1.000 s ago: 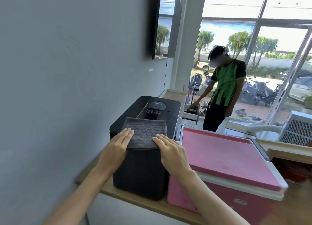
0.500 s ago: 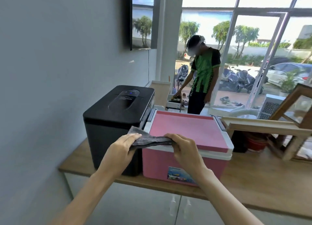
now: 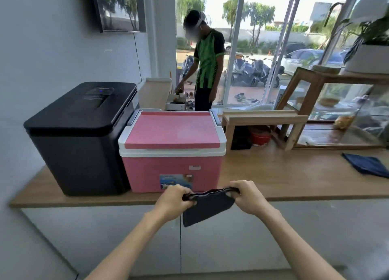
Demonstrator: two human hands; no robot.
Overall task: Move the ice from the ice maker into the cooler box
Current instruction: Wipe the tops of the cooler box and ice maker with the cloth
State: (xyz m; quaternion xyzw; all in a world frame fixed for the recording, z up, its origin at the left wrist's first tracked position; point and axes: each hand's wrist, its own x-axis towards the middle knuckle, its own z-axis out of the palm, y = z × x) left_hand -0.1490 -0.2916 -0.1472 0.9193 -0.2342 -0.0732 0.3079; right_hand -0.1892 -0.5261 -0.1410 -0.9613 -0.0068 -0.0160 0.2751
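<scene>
A black ice maker (image 3: 80,136) stands at the left of the wooden counter (image 3: 273,174) with its lid down. Touching its right side is a pink cooler box (image 3: 172,159) with a white rim and a closed pink lid. In front of the counter's edge, below the cooler, my left hand (image 3: 174,202) and my right hand (image 3: 249,197) each pinch one end of a dark grey cloth (image 3: 207,208), which hangs folded between them. No ice is visible.
A dark blue cloth (image 3: 368,164) lies at the counter's right. Behind the cooler stand a low wooden rack (image 3: 265,119), a red bowl (image 3: 261,137) and a glass display case (image 3: 341,103). A person in a green shirt (image 3: 207,65) stands by the window.
Both hands lifted the grey cloth off the ice maker's lid and carried it right and down to in front of the counter edge. The view pulled back from the counter.
</scene>
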